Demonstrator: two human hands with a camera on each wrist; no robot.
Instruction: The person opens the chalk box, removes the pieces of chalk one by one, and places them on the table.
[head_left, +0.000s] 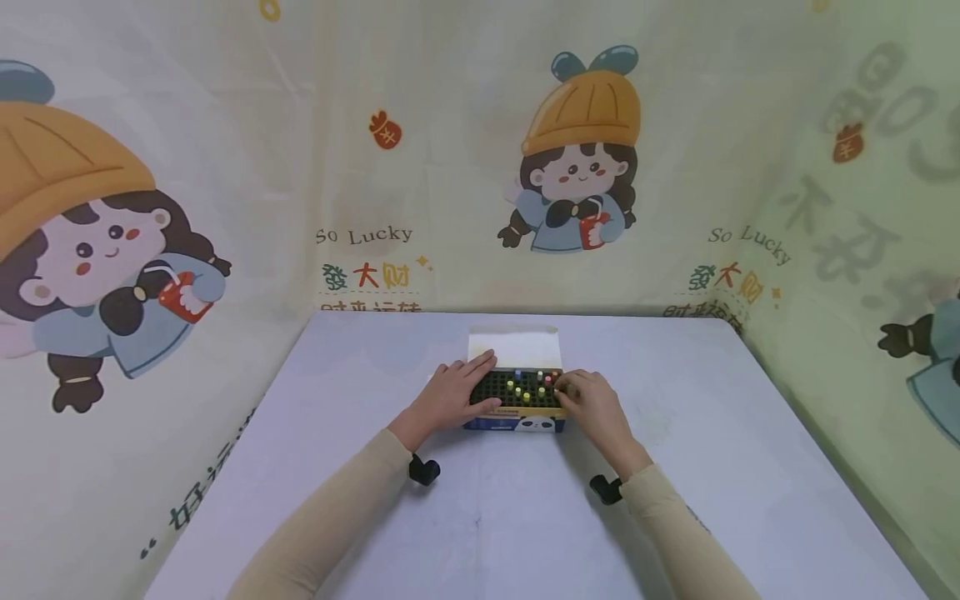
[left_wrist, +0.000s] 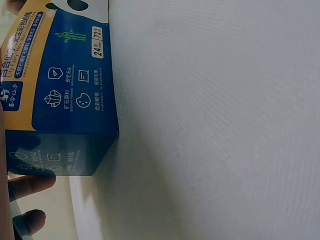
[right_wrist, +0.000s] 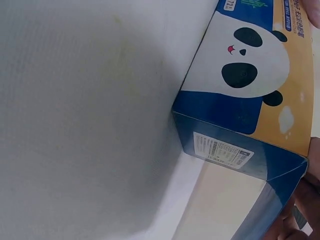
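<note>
A blue and yellow chalk box (head_left: 504,423) with a panda print stands on the table, its white lid raised at the back. In its dark holed tray (head_left: 491,388) stand several coloured chalks, among them yellow ones (head_left: 527,397), a blue one (head_left: 517,375) and a pink one (head_left: 548,381). My left hand (head_left: 450,396) rests on the box's left end with fingers extended. My right hand (head_left: 598,410) is at the right end, fingertips bent over the tray's edge; whether they pinch a chalk is hidden. The left wrist view shows the box front (left_wrist: 75,75), the right wrist view its barcoded end (right_wrist: 220,150).
The white table (head_left: 480,517) extends around the box. Behind and beside it hangs a pale curtain (head_left: 450,183) with cartoon figures and lettering. Black straps with small dark mounts (head_left: 424,471) are on both wrists, below the beige sleeves.
</note>
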